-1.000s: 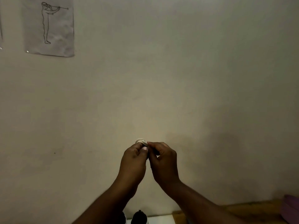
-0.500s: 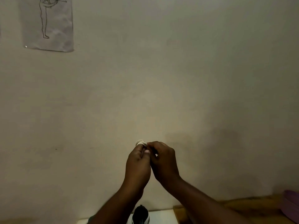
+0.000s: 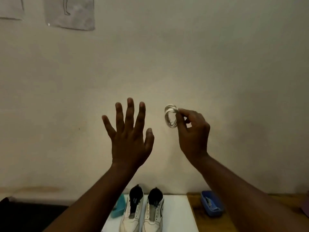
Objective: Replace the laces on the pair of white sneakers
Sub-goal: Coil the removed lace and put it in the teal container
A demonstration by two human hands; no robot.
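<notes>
Two white sneakers, the left sneaker (image 3: 131,213) and the right sneaker (image 3: 154,213), stand side by side on a white board (image 3: 178,213) at the bottom centre, heels toward the wall, with no laces in their eyelets. My right hand (image 3: 192,131) is raised in front of the wall and pinches a coiled white lace (image 3: 170,118) between thumb and fingertips. My left hand (image 3: 129,134) is held up beside it with fingers spread wide, holding nothing, about a hand's width from the coil.
A teal container (image 3: 119,208) sits left of the sneakers, partly behind my left forearm. A blue tray (image 3: 211,205) with small items lies on the wooden tabletop (image 3: 197,220) to the right. Paper drawings (image 3: 70,12) hang on the wall at the upper left.
Both hands pinched the coiled lace together before. My left hand has let go, moved left and spread open; my right hand keeps the coil. The view tilted down, revealing the sneakers.
</notes>
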